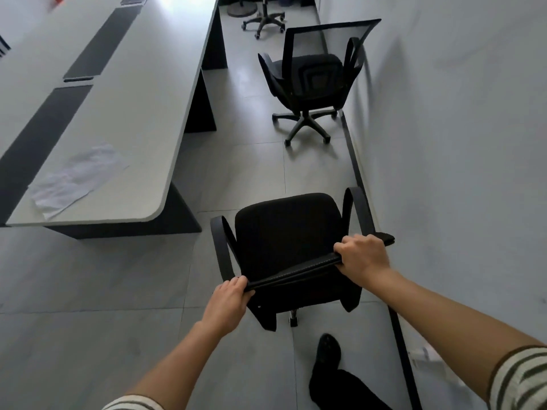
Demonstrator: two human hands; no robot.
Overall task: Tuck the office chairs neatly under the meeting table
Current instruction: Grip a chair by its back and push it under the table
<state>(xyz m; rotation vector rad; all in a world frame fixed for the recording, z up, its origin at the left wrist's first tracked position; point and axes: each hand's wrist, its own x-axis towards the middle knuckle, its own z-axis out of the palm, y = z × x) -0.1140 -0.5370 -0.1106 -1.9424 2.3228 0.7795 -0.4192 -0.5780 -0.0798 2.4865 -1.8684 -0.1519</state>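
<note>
Gripping the top edge of the near chair's (pixel 287 229) backrest, the left hand (pixel 228 300) and right hand (pixel 362 255) each have their fingers (pixel 236 282) curled over the rim, with the thumbs underneath. The chair stands in the aisle between the bench (pixel 142 113) and the wall (pixel 444 143), just past the bench's rounded corner. Its seat faces along the aisle, not toward the bench.

Hazards from this position:

- Swivel. The hold is high on the backrest. A sideways push may turn the seat on its column instead of rolling the base, leaving the chair misaligned with the bench edge.
- Armrest strike. The left armrest (pixel 222 247) is the side nearest the bench. If the chair is turned in too early, it may hit the corner or the dark leg panel (pixel 180 214) below it. Whether the armrests clear the underside cannot be judged from here.
- Wall scrape. The right armrest (pixel 359 208) sits close to the wall, so a wide turn may drag it along the surface.
- Foot. The person's foot (pixel 327 350) is just behind the base, and a backward pull may roll a caster onto it.

A second chair (pixel 310 81) stands farther along the aisle, against the wall and untucked.
</note>
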